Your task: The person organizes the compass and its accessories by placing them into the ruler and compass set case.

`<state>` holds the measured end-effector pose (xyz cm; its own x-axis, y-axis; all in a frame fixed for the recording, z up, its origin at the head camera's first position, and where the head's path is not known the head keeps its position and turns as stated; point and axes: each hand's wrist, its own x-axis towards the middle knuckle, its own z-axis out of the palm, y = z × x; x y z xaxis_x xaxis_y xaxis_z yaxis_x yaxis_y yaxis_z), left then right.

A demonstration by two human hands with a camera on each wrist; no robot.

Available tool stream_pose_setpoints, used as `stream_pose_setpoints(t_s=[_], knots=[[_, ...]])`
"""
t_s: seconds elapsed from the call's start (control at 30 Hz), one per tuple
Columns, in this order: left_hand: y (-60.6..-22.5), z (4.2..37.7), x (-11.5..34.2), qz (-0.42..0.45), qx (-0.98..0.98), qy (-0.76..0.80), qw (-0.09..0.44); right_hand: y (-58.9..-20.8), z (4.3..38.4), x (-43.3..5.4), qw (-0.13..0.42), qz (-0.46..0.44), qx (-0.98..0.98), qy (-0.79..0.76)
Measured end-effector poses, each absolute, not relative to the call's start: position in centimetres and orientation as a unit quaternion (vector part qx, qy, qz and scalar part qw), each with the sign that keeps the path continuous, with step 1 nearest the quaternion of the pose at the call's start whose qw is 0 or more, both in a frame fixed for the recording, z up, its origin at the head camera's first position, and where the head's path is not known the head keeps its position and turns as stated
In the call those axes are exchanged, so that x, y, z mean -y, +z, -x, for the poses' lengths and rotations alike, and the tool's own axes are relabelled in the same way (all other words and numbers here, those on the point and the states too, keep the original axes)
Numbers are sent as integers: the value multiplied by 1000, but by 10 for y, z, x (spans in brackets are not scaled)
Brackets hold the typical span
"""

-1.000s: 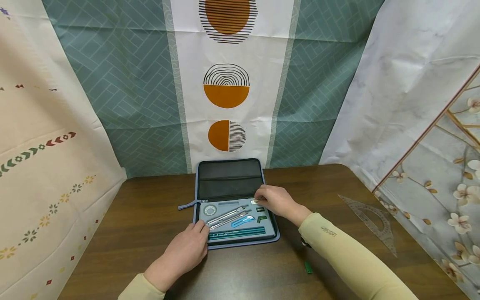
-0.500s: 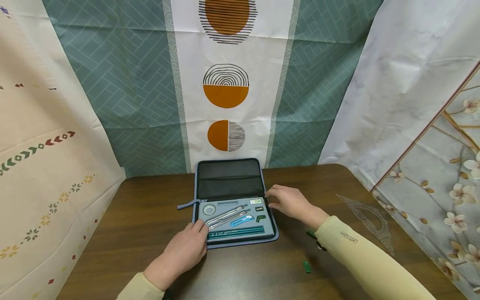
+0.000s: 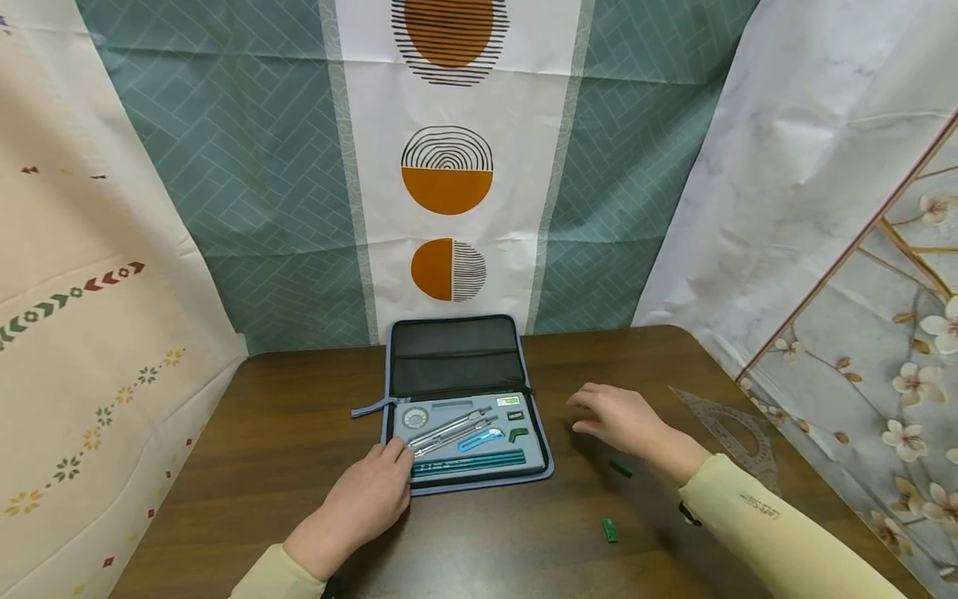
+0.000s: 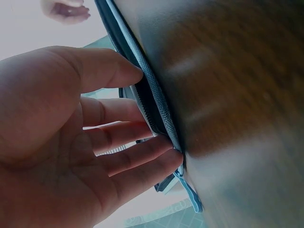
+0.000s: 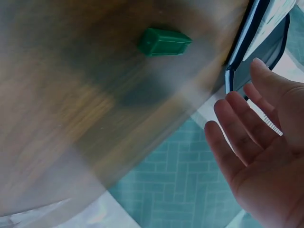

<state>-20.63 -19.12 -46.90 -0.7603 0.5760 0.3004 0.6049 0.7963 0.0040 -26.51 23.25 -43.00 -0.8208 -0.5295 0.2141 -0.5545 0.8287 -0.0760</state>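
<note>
An unzipped blue-edged case [image 3: 486,486] lies on the table with its black lid raised. Its grey tray carries two compasses [image 3: 449,431], a blue utility knife [image 3: 480,440], green pencils [image 3: 471,462], a white eraser [image 3: 507,401], a small dark-green sharpener [image 3: 515,415] and a bent green piece [image 3: 518,434]. At the front left corner my left hand [image 3: 367,491] rests its extended fingers and thumb on the case rim. My right hand [image 3: 617,420] hovers right of the case, fingers loose, nothing in them. Below it is a small green block [image 3: 620,467], large in the right wrist view.
Nearer the front edge lies a second green block [image 3: 609,530]. A clear triangular ruler [image 3: 737,437] with a curved cutout lies at the table's right side. Patterned cloths hang behind and on both sides. The zip pull strap [image 3: 372,408] sticks out left of the case.
My right hand has let go of the eraser, now in its tray slot, and moved right and toward the front, away from the case. My left hand has stayed at the corner.
</note>
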Motion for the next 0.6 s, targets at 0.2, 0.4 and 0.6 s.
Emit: stream_pose_setpoints(t_s=[0.2, 0.4, 0.6], knots=[[-470, 207, 192, 312, 938, -51, 140, -430, 250, -246, 85, -266, 958, 61], [-469, 207, 191, 312, 939, -51, 137, -432, 237, -257, 75, -263, 960, 64], [-469, 207, 192, 311, 939, -50, 134, -434, 228, -266, 63, -270, 958, 70]])
